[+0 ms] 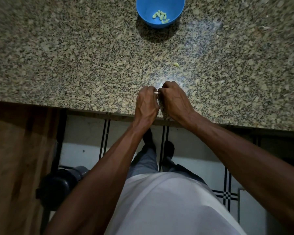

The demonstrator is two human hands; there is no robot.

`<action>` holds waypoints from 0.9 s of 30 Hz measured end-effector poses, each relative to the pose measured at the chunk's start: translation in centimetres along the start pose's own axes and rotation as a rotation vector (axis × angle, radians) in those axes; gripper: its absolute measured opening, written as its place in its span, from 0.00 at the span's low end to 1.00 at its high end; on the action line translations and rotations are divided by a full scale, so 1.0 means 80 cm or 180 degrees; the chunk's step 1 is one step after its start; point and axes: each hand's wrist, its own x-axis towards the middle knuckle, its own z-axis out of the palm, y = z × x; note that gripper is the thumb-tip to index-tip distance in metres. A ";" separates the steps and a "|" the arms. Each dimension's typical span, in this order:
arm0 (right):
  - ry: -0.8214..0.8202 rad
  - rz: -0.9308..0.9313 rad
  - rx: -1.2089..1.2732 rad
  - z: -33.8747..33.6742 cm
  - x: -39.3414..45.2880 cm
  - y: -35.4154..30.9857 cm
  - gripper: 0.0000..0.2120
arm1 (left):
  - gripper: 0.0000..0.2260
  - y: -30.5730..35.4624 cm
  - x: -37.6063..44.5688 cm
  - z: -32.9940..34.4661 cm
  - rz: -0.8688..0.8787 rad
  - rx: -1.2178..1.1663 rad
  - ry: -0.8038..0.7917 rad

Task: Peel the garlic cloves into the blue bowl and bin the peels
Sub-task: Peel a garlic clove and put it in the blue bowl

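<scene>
My left hand [147, 102] and my right hand [174, 99] are close together over the near edge of the granite counter [75, 56]. Their curled fingers pinch a small pale garlic clove [156, 93], of which only a white sliver shows between them. The blue bowl [175, 12] stands at the far edge of the view, well beyond both hands, with several peeled yellowish cloves [160, 16] in its bottom. One loose peeled clove [176, 64] lies on the counter between the bowl and my right hand.
A small pale scrap [266, 27] lies at the far right of the counter. Below the counter edge are a tiled floor [85, 133], a wooden panel [15, 158] at left and a dark round object [58, 185] on the floor.
</scene>
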 end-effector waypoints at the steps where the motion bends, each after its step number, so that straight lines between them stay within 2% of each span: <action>1: 0.0019 0.0071 0.0095 0.001 0.001 0.000 0.09 | 0.08 0.000 0.001 0.001 -0.0053 -0.0036 0.0014; 4: 0.0196 0.0402 0.0632 0.003 0.003 -0.003 0.10 | 0.05 0.002 0.001 0.002 -0.0359 -0.0286 0.0067; 9: 0.0298 0.1105 0.1727 -0.001 0.008 0.000 0.11 | 0.03 0.003 0.008 -0.002 -0.1140 -0.1199 0.0166; 12: 0.0204 0.1246 0.1928 -0.004 0.014 0.007 0.12 | 0.05 0.003 0.012 -0.010 -0.1452 -0.1709 0.0058; 16: 0.0189 0.1426 0.2257 -0.009 0.016 0.012 0.10 | 0.07 0.010 0.016 -0.021 -0.1631 -0.2320 0.0050; 18: 0.0170 0.1421 0.2268 -0.012 0.017 0.012 0.10 | 0.08 0.009 0.016 -0.027 -0.1665 -0.2502 0.0020; 24: 0.0010 0.1481 0.2516 -0.023 0.022 0.006 0.12 | 0.10 -0.007 0.020 -0.043 -0.1202 -0.2068 -0.0098; 27: -0.0043 0.1486 0.2695 -0.026 0.020 0.004 0.09 | 0.11 -0.015 0.022 -0.047 -0.1092 -0.2116 -0.0178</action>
